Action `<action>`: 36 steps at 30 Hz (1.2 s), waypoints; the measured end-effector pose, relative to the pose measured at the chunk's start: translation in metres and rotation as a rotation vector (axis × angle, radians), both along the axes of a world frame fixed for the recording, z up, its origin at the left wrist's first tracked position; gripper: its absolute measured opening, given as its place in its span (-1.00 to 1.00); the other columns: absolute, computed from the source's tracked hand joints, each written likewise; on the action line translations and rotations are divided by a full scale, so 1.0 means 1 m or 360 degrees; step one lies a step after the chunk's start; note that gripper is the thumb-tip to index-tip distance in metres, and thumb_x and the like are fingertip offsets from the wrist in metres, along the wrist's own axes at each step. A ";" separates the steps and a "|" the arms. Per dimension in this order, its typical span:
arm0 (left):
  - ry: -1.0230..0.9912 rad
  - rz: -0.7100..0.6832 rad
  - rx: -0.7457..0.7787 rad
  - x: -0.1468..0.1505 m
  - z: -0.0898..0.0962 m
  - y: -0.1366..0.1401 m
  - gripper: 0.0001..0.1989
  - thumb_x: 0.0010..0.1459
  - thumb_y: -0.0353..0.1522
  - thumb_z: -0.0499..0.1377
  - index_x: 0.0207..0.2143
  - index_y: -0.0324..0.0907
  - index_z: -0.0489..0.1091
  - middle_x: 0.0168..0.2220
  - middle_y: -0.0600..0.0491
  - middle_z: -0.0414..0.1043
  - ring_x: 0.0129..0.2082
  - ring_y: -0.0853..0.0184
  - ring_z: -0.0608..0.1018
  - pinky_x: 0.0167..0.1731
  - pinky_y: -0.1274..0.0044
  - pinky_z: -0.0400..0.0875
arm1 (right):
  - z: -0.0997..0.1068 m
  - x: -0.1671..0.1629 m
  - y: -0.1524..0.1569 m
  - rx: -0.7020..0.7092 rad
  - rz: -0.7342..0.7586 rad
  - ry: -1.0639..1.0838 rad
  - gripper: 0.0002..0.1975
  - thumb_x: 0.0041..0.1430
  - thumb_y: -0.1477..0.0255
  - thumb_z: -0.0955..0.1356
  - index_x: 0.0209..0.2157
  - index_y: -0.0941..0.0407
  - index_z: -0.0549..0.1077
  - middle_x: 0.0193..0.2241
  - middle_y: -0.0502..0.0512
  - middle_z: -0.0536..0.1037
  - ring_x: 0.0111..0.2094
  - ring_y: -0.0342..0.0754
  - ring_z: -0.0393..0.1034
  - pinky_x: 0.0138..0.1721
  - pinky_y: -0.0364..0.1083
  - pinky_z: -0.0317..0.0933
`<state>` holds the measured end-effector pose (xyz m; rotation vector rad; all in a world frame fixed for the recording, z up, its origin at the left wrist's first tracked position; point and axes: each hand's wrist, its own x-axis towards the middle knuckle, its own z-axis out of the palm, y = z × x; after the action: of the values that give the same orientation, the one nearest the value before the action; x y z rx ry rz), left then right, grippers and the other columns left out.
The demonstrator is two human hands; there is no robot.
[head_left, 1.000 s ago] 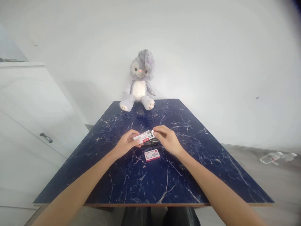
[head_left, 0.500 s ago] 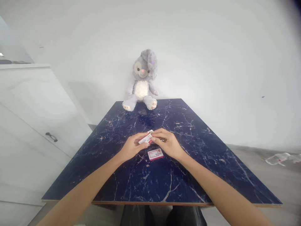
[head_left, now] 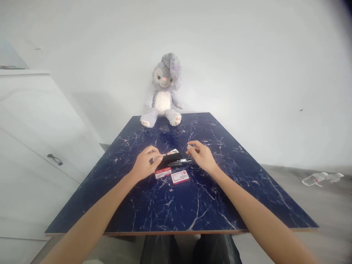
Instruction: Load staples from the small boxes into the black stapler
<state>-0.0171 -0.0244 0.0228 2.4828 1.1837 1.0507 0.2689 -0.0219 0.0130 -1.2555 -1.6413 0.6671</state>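
Observation:
My left hand (head_left: 147,162) is closed, thumb and fingers drawn together at the left end of a dark, elongated object (head_left: 172,158). Something pale shows at its fingers, too small to make out. My right hand (head_left: 202,157), lifted a little to the right, pinches a small white piece (head_left: 190,147). Between the hands, a black-and-silver tool (head_left: 180,161), perhaps a stapler, lies in front of the dark object. A small red-and-white box (head_left: 163,172) rests below my left hand. Beside it a flat white box with red edges (head_left: 180,177) lies on the table.
A white-and-red card or box (head_left: 172,151) lies behind the dark object. A grey plush toy (head_left: 164,91) sits at the far edge of the blue marbled table (head_left: 170,212). A white cabinet (head_left: 35,146) stands at left; clear plastic (head_left: 316,178) lies on the floor at right.
Both hands held a small red-and-white box together; now it lies on the table. My hands have moved apart, uncovering the dark object and tool, and the right one pinches a white piece.

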 end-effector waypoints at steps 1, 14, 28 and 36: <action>0.0018 -0.0034 -0.0028 -0.003 0.001 0.002 -0.78 0.25 -0.24 0.14 -0.22 -0.09 0.56 -0.15 -0.05 0.48 -0.13 0.19 0.48 -0.07 0.38 0.37 | 0.000 0.000 0.000 0.0000 0.0015 -0.0056 -0.69 0.26 0.21 0.34 -0.05 0.06 0.49 -0.35 0.06 0.65 -0.35 -0.01 0.56 -0.22 -0.03 0.40; 0.0080 -0.0030 -0.0173 -0.005 -0.010 0.013 -0.73 0.23 -0.22 0.20 -0.04 -0.04 0.52 -0.16 -0.02 0.56 -0.13 0.14 0.45 -0.07 0.32 0.32 | -0.005 0.010 0.007 -0.0025 0.0161 -0.0343 -0.76 0.11 0.18 0.45 -0.26 0.03 0.63 -0.39 -0.03 0.64 -0.37 -0.07 0.50 -0.24 -0.10 0.33; 0.0195 -0.0033 -0.0114 -0.005 -0.009 0.011 -0.75 0.26 -0.25 0.16 -0.05 -0.08 0.48 -0.14 0.00 0.54 -0.14 0.20 0.46 -0.07 0.32 0.36 | -0.011 0.011 0.010 -0.0196 0.0382 -0.0509 -0.82 0.07 0.24 0.47 -0.28 -0.01 0.65 -0.26 -0.04 0.65 -0.26 -0.05 0.50 -0.17 -0.11 0.30; 0.0252 -0.0025 -0.0106 -0.005 -0.008 0.011 -0.76 0.25 -0.26 0.16 -0.06 -0.08 0.47 -0.15 0.03 0.54 -0.14 0.22 0.47 -0.08 0.35 0.37 | -0.011 0.017 0.013 -0.0107 0.0416 -0.0604 -0.69 0.07 0.24 0.47 -0.14 0.01 0.60 -0.17 0.02 0.64 -0.19 -0.01 0.50 -0.12 -0.08 0.30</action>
<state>-0.0225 -0.0136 0.0143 2.5578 1.2185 0.8094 0.2858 -0.0089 0.0020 -1.2837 -2.1372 0.6741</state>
